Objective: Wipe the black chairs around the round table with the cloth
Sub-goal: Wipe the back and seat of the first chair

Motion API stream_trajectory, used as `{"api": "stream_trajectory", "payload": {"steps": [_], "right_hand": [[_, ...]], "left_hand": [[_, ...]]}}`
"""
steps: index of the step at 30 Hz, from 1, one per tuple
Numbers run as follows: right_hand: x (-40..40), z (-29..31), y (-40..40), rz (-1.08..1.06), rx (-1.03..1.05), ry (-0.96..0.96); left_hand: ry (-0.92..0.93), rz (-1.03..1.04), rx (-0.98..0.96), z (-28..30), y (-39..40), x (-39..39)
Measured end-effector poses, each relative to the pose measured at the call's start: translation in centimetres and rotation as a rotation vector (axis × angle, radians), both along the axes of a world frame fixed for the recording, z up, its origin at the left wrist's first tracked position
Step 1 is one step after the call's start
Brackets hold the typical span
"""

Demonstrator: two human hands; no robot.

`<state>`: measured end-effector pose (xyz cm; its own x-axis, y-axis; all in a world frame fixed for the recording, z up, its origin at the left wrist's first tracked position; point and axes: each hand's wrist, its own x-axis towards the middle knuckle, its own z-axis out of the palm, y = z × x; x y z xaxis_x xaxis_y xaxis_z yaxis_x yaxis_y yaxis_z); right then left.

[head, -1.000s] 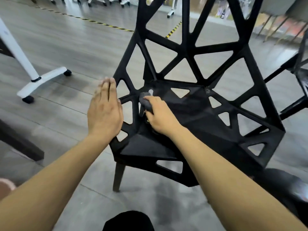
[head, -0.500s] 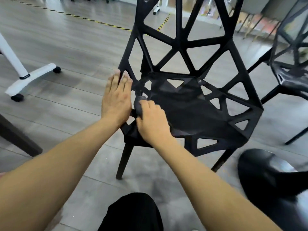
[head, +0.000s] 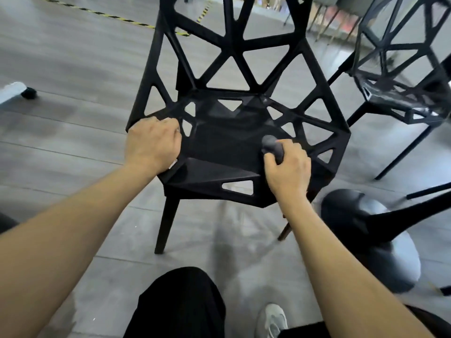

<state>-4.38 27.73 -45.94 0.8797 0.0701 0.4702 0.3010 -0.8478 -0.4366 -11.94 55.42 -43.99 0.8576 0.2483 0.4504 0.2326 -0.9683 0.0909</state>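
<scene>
The right hand (head: 288, 170) has its fingers curled round a small wadded grey cloth (head: 271, 145), pressing it on the right side of the black lattice chair's (head: 219, 142) seat, while the left hand (head: 152, 143) grips the seat's left edge. The cloth looks soft and light, best kept bunched in the palm; the chair looks rigid and likely light enough to slide, so bracing helps. Open triangular gaps could snag cloth or fingers, and a second black chair (head: 400, 93) and a black pedestal base (head: 366, 237) crowd the right, with open floor (head: 73, 69) on the left.

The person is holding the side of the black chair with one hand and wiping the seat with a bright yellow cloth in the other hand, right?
Not quite: the cloth is dark grey, not bright yellow. In the head view the left hand grips the side edge of the black plastic chair with triangle cut-outs, and the right hand holds the bunched dark grey cloth on the seat.
</scene>
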Motion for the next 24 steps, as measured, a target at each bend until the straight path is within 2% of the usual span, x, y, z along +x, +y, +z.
{"api": "stream_trajectory", "payload": {"steps": [5, 8, 10, 13, 15, 17, 19, 21, 24], "right_hand": [[-10.9, -2.2, 12.4, 0.393, 0.035, -0.145], [-10.8, -2.4, 12.5, 0.478, -0.045, -0.185], [-8.6, -2.4, 8.5, 0.443, -0.088, -0.227], [-3.6, -1.4, 1.1, 0.177, -0.024, -0.201], [-0.3, -0.2, -3.6, -0.005, 0.024, -0.071], [2.0, 0.8, -6.3, -0.083, 0.053, 0.082], [2.1, 1.0, -6.6, -0.111, 0.071, 0.111], [0.6, 0.4, -4.9, -0.105, 0.056, 0.048], [-1.5, -0.3, -1.0, 0.107, -0.040, -0.045]], "left_hand": [[-0.004, -0.014, 0.025, -0.2, 0.2, 0.0], [-0.019, 0.014, 0.033, -0.7, 0.6, 0.4], [-0.044, 0.030, 0.019, -0.9, 0.5, 0.5], [-0.055, 0.073, -0.005, -0.7, 0.2, 0.2], [-0.049, 0.069, -0.030, -0.7, 0.0, 0.2], [-0.053, 0.048, -0.047, -0.5, -0.3, 0.1], [-0.035, 0.017, -0.062, -0.6, -1.0, 0.0], [0.011, -0.074, -0.046, -1.0, -2.6, -0.2], [0.067, -0.304, -0.014, -2.6, -6.2, 0.4]]}}
